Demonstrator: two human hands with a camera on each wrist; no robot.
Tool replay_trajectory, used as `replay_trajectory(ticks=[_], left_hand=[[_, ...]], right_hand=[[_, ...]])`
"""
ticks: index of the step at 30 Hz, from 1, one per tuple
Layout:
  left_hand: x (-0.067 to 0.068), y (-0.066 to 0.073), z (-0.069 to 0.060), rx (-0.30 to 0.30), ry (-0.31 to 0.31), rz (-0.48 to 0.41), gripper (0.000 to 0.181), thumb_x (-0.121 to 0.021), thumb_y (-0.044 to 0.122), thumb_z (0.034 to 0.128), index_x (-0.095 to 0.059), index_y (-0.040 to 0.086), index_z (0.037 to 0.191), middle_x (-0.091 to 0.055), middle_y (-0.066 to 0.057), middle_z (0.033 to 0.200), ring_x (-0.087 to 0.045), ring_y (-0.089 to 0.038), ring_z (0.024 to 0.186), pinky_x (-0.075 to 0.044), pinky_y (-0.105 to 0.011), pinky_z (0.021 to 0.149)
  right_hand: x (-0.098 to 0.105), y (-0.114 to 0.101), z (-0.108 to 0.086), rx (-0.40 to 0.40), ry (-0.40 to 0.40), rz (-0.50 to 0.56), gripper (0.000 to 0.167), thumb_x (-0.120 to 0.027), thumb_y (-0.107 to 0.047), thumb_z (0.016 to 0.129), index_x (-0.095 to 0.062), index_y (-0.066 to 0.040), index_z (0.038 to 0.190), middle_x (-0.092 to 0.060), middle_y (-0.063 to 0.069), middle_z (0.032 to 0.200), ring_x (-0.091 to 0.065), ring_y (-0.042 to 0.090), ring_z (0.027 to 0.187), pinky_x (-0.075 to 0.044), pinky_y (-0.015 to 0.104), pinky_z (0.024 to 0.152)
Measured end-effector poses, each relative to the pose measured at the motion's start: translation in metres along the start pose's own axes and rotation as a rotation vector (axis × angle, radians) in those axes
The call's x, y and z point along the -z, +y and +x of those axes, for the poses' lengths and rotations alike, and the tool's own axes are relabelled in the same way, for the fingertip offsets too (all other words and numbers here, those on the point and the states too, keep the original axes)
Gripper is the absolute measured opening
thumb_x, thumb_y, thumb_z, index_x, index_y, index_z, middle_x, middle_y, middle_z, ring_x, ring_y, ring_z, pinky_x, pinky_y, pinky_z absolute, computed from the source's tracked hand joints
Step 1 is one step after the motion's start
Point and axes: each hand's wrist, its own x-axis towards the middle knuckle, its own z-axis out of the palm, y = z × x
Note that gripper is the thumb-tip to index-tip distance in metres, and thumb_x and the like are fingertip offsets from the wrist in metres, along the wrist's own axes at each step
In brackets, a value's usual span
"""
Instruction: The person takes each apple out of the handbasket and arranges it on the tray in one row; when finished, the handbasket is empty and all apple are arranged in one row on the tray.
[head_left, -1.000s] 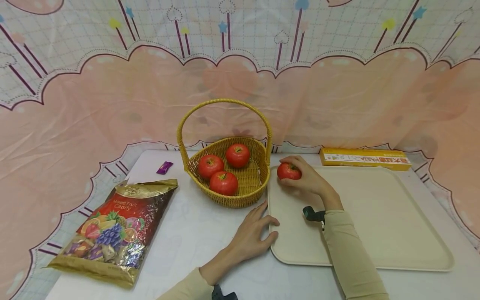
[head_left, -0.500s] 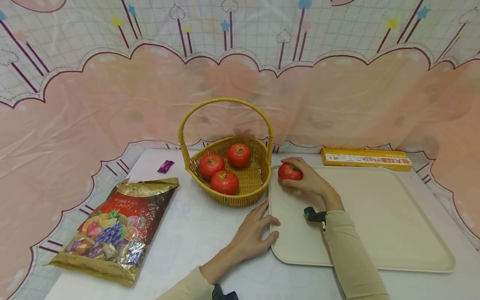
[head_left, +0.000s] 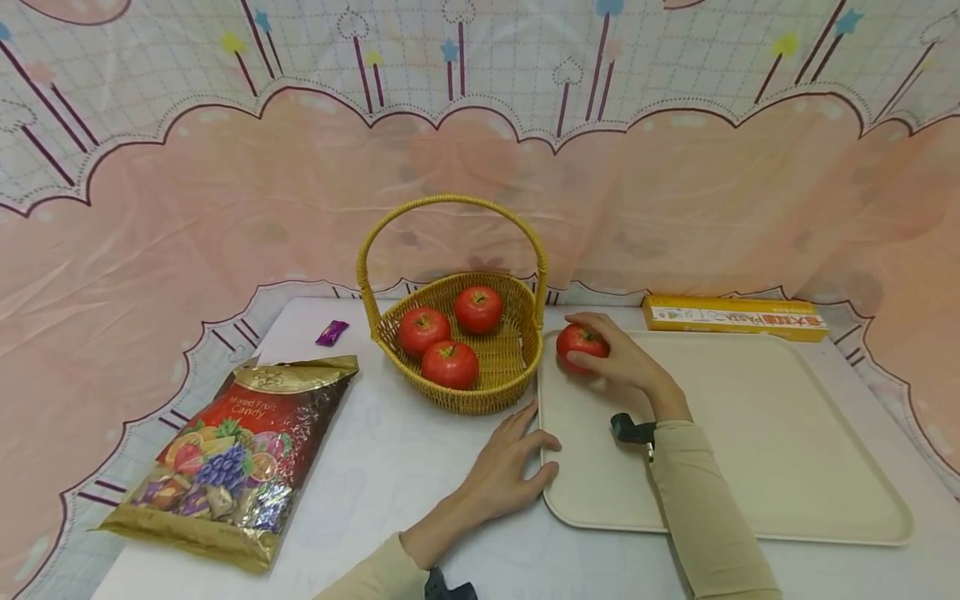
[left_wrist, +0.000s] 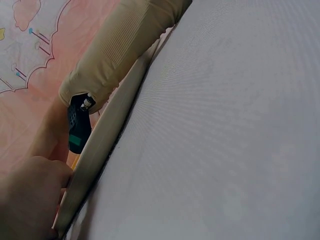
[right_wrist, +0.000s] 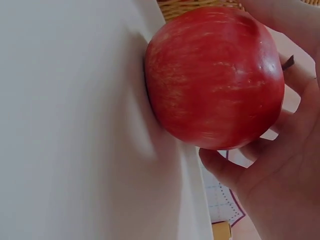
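In the head view a red apple (head_left: 577, 343) sits at the tray's back left corner, and the right hand (head_left: 622, 358) curls its fingers and thumb around it. The right wrist view has the apple (right_wrist: 215, 80) close up, resting on the pale surface, the right hand (right_wrist: 285, 170) about its far side. At the left rim of the beige tray (head_left: 720, 433) lies the left hand (head_left: 502, 475), fingers spread and loosely bent, fingertips on the rim. In the left wrist view, the left hand (left_wrist: 32, 197) touches the tray edge (left_wrist: 102, 145).
Left of the tray stands a yellow wicker basket (head_left: 495, 400) with a tall handle, holding three red apples (head_left: 450, 365). A candy bag (head_left: 232, 458) and one purple sweet (head_left: 332, 333) lie at the left. Behind the tray is a yellow pasta box (head_left: 735, 317).
The right thumb has shifted up over the front of the apple, and the right hand has moved very slightly right. The left hand has stayed in place.
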Motion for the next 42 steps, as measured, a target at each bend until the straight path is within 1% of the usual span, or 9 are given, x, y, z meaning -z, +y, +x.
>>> replay_trajectory(ticks=[3, 8, 14, 19, 24, 29, 32, 36, 42], left_hand=[[0.0, 0.0, 0.0, -0.002, -0.002, -0.001, 0.017, -0.06, 0.03, 0.0875, -0.064, 0.023, 0.103, -0.032, -0.016, 0.152, -0.029, -0.028, 0.142, -0.027, -0.047, 0.115], [0.0, 0.0, 0.0, -0.001, -0.002, 0.002, 0.017, -0.06, 0.03, 0.0877, -0.064, 0.024, 0.103, -0.032, -0.016, 0.152, -0.029, -0.028, 0.142, -0.027, -0.047, 0.115], [-0.001, -0.001, 0.0, -0.007, 0.008, 0.007, 0.017, -0.061, 0.03, 0.0873, -0.064, 0.024, 0.102, -0.033, -0.015, 0.152, -0.03, -0.028, 0.142, -0.028, -0.047, 0.115], [-0.001, -0.001, 0.0, -0.013, 0.011, 0.004, 0.016, -0.061, 0.03, 0.0873, -0.064, 0.024, 0.102, -0.033, -0.015, 0.152, -0.03, -0.028, 0.142, -0.028, -0.047, 0.115], [-0.001, 0.0, 0.0, -0.017, 0.012, 0.002, 0.016, -0.061, 0.029, 0.0871, -0.064, 0.023, 0.102, -0.033, -0.015, 0.152, -0.03, -0.028, 0.142, -0.029, -0.047, 0.114], [-0.001, 0.0, 0.0, -0.014, 0.008, 0.008, 0.016, -0.061, 0.029, 0.0873, -0.064, 0.024, 0.102, -0.033, -0.015, 0.152, -0.029, -0.027, 0.142, -0.029, -0.046, 0.115], [0.0, 0.0, 0.0, -0.011, 0.007, 0.003, 0.016, -0.061, 0.029, 0.0874, -0.064, 0.024, 0.102, -0.033, -0.015, 0.152, -0.029, -0.027, 0.143, -0.029, -0.047, 0.115], [0.001, 0.0, 0.0, -0.006, 0.003, -0.004, 0.016, -0.061, 0.029, 0.0876, -0.063, 0.024, 0.102, -0.032, -0.015, 0.152, -0.029, -0.028, 0.143, -0.028, -0.048, 0.114], [0.001, 0.0, -0.001, -0.001, -0.003, -0.008, 0.016, -0.061, 0.029, 0.088, -0.063, 0.024, 0.103, -0.032, -0.015, 0.152, -0.028, -0.028, 0.143, -0.028, -0.048, 0.115]], right_hand=[[0.001, 0.0, 0.0, -0.005, 0.008, 0.0, 0.061, -0.063, -0.042, 0.088, -0.039, -0.025, 0.141, -0.034, 0.005, 0.147, -0.042, 0.03, 0.126, -0.039, 0.055, 0.102], [0.003, -0.003, -0.001, -0.02, 0.02, 0.006, 0.059, -0.061, -0.044, 0.089, -0.039, -0.026, 0.141, -0.034, 0.004, 0.148, -0.039, 0.03, 0.129, -0.036, 0.058, 0.105], [0.006, -0.007, -0.002, 0.025, 0.066, 0.024, 0.054, -0.062, -0.04, 0.089, -0.043, -0.027, 0.138, -0.04, 0.003, 0.144, -0.042, 0.028, 0.128, -0.036, 0.056, 0.106], [0.007, -0.008, -0.002, 0.03, 0.095, 0.023, 0.055, -0.063, -0.035, 0.09, -0.043, -0.022, 0.139, -0.041, 0.005, 0.144, -0.04, 0.028, 0.13, -0.034, 0.056, 0.107], [0.009, -0.028, -0.008, 0.032, 0.115, 0.045, 0.051, -0.063, -0.023, 0.09, -0.045, -0.015, 0.137, -0.042, 0.009, 0.143, -0.037, 0.031, 0.134, -0.029, 0.059, 0.11], [0.011, -0.045, -0.011, 0.082, 0.134, 0.031, 0.046, -0.061, -0.015, 0.091, -0.048, -0.008, 0.134, -0.046, 0.014, 0.138, -0.039, 0.034, 0.131, -0.031, 0.061, 0.107], [0.01, -0.039, -0.007, 0.102, 0.145, 0.027, 0.042, -0.061, -0.017, 0.091, -0.051, -0.011, 0.132, -0.048, 0.011, 0.137, -0.041, 0.031, 0.131, -0.03, 0.06, 0.108], [0.007, -0.027, 0.0, 0.13, 0.154, 0.024, 0.04, -0.062, -0.024, 0.091, -0.053, -0.019, 0.13, -0.05, 0.005, 0.137, -0.041, 0.026, 0.132, -0.029, 0.056, 0.111], [0.004, -0.029, 0.003, 0.204, 0.138, 0.033, 0.04, -0.061, -0.024, 0.092, -0.052, -0.016, 0.13, -0.051, 0.006, 0.135, -0.045, 0.024, 0.127, -0.033, 0.053, 0.11]])
